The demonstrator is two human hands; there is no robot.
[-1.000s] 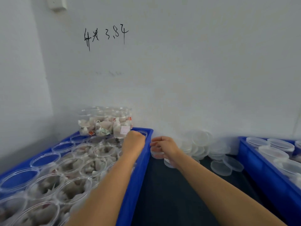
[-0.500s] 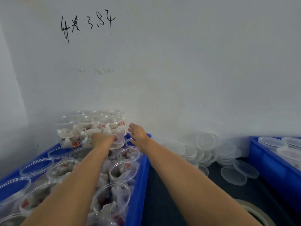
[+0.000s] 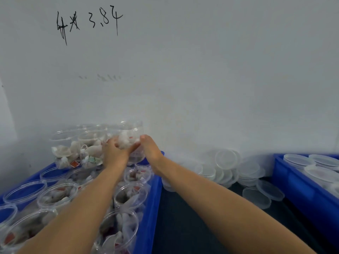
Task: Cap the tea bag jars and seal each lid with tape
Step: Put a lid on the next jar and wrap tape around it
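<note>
— What's in hand, from where you stand?

— Take the left blue crate [image 3: 146,213] as the marker. Nearest us, open jars [image 3: 130,196] of tea bags fill it. At its far end both hands are on one uncapped jar [image 3: 131,138], held above the crate. The left hand [image 3: 114,153] curls under and round its side; the right hand [image 3: 149,150] presses the other side, fingers hidden, so I can't tell how they lie.

— So no capping yet?

— I'd judge she's fetching. Next it needs setting on the dark table [image 3: 183,226] right of the crate, then a lid [image 3: 225,159] from the pile beyond. No tape is in view.

— And the room?

— A white wall [image 3: 201,70] behind the crate, with black scrawl [image 3: 88,22] high up.
</note>
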